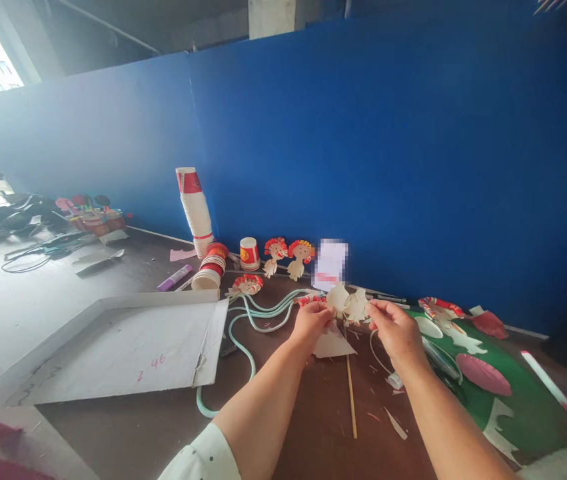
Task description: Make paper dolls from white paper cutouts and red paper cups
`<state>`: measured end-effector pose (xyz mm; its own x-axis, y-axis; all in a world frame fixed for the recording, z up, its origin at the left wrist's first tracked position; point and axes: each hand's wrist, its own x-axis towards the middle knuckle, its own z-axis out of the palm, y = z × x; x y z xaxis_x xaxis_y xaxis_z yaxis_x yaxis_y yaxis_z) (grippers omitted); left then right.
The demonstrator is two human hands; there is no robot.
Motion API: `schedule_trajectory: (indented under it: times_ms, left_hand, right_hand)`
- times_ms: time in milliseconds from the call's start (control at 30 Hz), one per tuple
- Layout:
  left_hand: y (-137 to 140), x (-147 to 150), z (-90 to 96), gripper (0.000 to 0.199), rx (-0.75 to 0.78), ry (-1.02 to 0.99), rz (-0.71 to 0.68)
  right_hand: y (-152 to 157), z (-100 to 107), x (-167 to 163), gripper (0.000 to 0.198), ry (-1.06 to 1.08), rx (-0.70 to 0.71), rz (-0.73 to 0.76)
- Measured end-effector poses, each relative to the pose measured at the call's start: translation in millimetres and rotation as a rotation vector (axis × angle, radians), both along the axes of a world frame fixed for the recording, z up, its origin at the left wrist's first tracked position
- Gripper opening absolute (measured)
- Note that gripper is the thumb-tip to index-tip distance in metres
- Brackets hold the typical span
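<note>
A cream paper cutout figure (356,307), with a round part on its left and a jagged-edged body on its right, is held up over the table. My left hand (313,325) pinches it by the round part, fingers closed. At its other edge, the thumb and fingers of my right hand (394,328) are closed on the paper. Red curled paper shows just behind my left fingers; whether they touch it I cannot tell. Below the cutout lie a white paper scrap (334,341) and a thin wooden stick (352,400). Two finished-looking paper dolls (276,252) with red frilled hair lean against the blue partition.
A shallow white box lid (113,347) lies at left, near a pale green cable (244,347). Stacked paper cups (196,213) stand by the blue partition (388,160). On the right, a green mat (528,413) carries a pink paper plate (483,374) and a marker (558,392).
</note>
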<state>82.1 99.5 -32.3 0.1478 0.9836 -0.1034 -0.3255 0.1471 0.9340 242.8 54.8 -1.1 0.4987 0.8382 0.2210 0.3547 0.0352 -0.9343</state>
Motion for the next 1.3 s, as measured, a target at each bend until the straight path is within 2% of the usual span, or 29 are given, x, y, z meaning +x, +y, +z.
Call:
schedule_trajectory:
  times_ms: [100,333,533,833,1067,1300]
  left_hand:
    - [1,0,-0.8,0.03,-0.013,-0.028,-0.055]
    - [4,0,-2.9,0.034,-0.032,-0.095,-0.052]
    - [3,0,-1.1,0.033,-0.047,-0.142,-0.053]
    - [2,-1,-0.1,0.03,-0.026,-0.092,-0.061]
    - [3,-1,-5.8,0.029,-0.017,-0.064,-0.061]
    - [3,-2,-9.0,0.03,-0.001,-0.045,-0.054]
  right_hand:
    - [4,3,0,0.046,0.052,0.017,-0.018]
    - [26,20,-7,0.04,0.166,0.091,-0.125]
    - [34,9,-22,0.043,0.237,0.144,-0.175]
    - [29,-1,-22,0.043,0.239,0.178,-0.048]
    - [26,-11,-17,0.046,0.287,0.135,-0.033]
    - [19,-11,-21,0.041,0.223,0.109,-0.004]
